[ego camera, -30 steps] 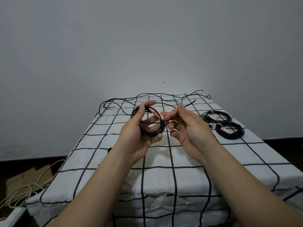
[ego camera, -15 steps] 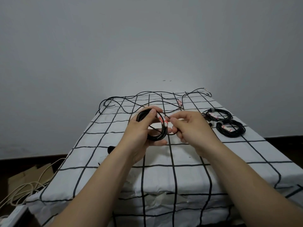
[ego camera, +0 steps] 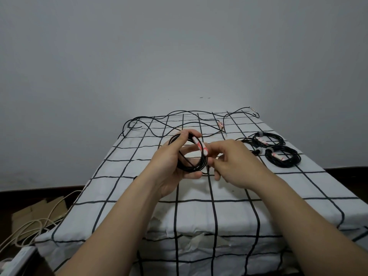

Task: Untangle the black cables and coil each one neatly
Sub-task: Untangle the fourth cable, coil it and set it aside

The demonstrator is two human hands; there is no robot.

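Observation:
My left hand (ego camera: 171, 166) grips a small black cable coil (ego camera: 192, 167) above the checked table (ego camera: 278, 192), fingers curled through the ring. A white and red tie (ego camera: 201, 147) wraps the coil's right side. My right hand (ego camera: 237, 164) pinches at that tie and the coil's edge with curled fingers. Two finished black coils lie at the table's right: one farther back (ego camera: 267, 139) and one nearer (ego camera: 283, 158). Loose black cable (ego camera: 179, 120) sprawls tangled over the table's far end.
A white cloth with black grid lines covers the table, which stands against a grey wall (ego camera: 179, 56). On the dark floor at the left lie cardboard (ego camera: 37, 212), beige cords (ego camera: 29, 228) and a white power strip (ego camera: 18, 259).
Both hands have sunk lower and closer to me with the coil. My right hand turned palm-down and closed its fingers on the tie at the coil's right side.

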